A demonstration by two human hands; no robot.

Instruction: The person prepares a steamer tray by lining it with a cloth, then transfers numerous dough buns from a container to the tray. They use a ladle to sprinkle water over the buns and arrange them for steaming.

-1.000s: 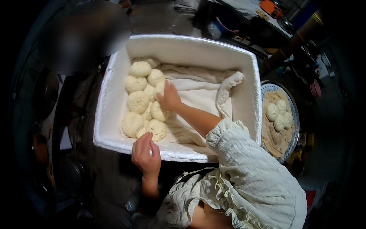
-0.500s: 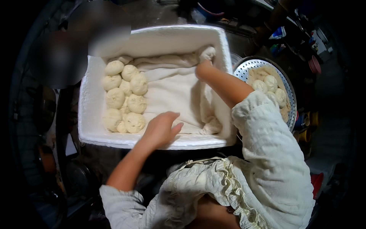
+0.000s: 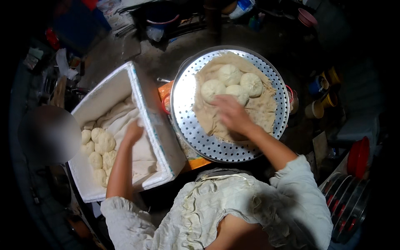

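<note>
1. Over the round perforated metal tray (image 3: 187, 125), the right hand (image 3: 231, 113) hovers palm down with its fingers (image 3: 220, 103) loosely spread; it is blurred, and whether it grips anything cannot be told.
2. Just beyond that hand, four pale dough balls (image 3: 230, 74) sit close together on a beige cloth (image 3: 258, 112) that lines the tray.
3. Left of the tray, and just beside it, stands a white foam box (image 3: 158, 137), lined with a white cloth (image 3: 143, 152).
4. Inside the box, the left hand (image 3: 133, 132) rests on the white cloth, fingers curled downward; what they hold, if anything, is hidden.
5. More dough balls (image 3: 100, 152) lie clustered along the box's left side, apart from the left hand.
6. At the far right, red-rimmed round trays (image 3: 348, 196) are stacked on edge.
</note>
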